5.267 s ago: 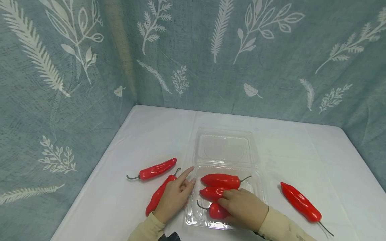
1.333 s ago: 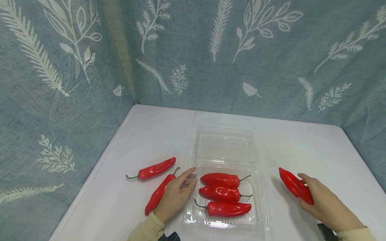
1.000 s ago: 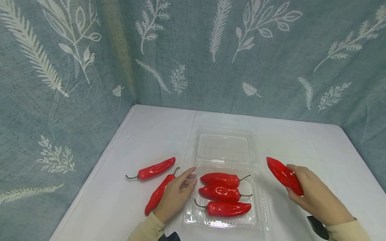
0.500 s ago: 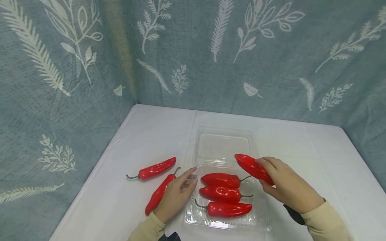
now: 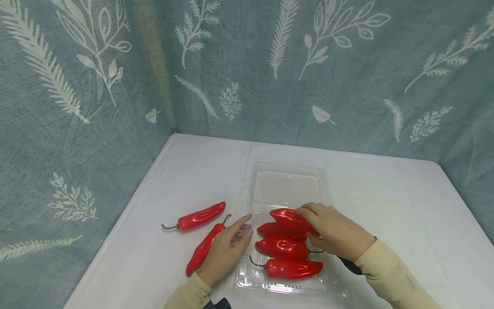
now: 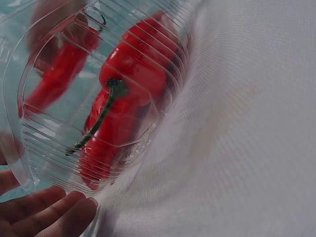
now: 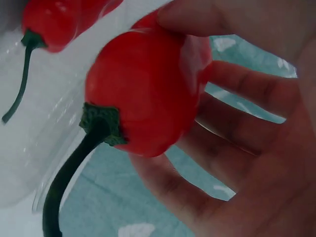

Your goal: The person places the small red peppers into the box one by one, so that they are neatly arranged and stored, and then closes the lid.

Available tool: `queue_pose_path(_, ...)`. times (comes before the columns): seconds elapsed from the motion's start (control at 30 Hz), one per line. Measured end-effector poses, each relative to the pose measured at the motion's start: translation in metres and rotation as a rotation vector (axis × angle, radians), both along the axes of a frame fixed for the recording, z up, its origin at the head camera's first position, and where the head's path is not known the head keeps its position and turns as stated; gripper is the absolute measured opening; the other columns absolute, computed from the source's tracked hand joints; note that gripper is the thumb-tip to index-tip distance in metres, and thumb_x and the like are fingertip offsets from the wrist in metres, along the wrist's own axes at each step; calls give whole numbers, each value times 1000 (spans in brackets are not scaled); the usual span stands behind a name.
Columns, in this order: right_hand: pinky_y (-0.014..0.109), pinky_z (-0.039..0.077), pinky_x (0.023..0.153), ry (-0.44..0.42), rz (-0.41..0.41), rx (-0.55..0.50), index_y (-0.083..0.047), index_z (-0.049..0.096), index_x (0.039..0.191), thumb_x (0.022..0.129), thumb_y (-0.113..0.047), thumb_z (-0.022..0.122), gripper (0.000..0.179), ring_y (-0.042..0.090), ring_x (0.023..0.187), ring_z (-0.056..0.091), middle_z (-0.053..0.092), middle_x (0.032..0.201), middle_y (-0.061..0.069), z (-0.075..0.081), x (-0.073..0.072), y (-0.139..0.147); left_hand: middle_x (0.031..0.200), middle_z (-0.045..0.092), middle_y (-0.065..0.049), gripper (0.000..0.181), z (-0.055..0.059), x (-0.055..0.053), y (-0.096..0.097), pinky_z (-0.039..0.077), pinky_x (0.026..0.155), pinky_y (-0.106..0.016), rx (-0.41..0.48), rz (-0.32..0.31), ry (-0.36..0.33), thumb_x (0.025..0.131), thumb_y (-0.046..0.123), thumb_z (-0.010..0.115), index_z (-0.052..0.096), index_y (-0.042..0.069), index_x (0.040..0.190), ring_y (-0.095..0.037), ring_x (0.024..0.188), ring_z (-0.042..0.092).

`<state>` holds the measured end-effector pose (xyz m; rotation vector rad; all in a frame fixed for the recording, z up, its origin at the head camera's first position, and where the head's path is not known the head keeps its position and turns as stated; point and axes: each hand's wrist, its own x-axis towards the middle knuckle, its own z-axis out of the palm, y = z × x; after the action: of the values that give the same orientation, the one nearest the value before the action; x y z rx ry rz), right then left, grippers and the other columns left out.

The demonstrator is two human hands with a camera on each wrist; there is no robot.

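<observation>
My right hand (image 5: pixel 333 229) grips a red pepper (image 5: pixel 287 216) over the back of the clear plastic clamshell box (image 5: pixel 247 281). In the right wrist view the held pepper (image 7: pixel 143 89) shows its green stem, thumb on one side and fingers on the other. Three more red peppers lie side by side in the box: a back one (image 5: pixel 266 231) partly covered by the held pepper, a middle one (image 5: pixel 281 249) and a front one (image 5: pixel 293 268). My left hand (image 5: pixel 224 255) has relaxed fingers at the box's left edge; its fingertips (image 6: pixel 74 212) meet the ribbed wall in the left wrist view.
Left of the box, two loose red peppers lie on the white cloth: one farther back (image 5: pixel 200 216) and another (image 5: pixel 202 251) partly behind the left hand. The box's clear lid (image 5: pixel 285 189) lies folded back. A blue-green leaf-patterned curtain (image 5: pixel 247 86) rises behind the table.
My right hand has picked up the pepper from the table's right side and carried it left over the box. Earlier it was at the front pepper inside the box. The left hand stays put.
</observation>
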<state>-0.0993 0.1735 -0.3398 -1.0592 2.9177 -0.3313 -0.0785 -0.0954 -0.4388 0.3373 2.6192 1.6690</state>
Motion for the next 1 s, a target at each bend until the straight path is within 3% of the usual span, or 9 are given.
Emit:
queue_pose_path(0.2,33,57,81,1,68,31,-12,59,120,72,-12,82,53,20,99,64,65,112,3,-6,-9,-11,117,67,-5,47,0,0,0,56,80,-25,-5,4,5,92,25,64,52,21,138,-19,102,67)
queue_pose_path(0.5,36,57,81,15,106,50,-10,62,119,72,-12,83,51,23,99,65,67,111,6,-14,-15,-16,118,67,-5,46,0,0,1,56,79,-24,-8,-6,6,93,26,63,52,22,138,-19,102,67)
queue_pose_path(1.0,34,55,84,99,93,78,-18,63,118,72,-18,84,51,16,101,58,64,109,-1,-24,-16,-19,120,66,-2,49,1,0,0,55,80,-24,-9,3,-7,92,26,64,50,23,139,-16,102,67)
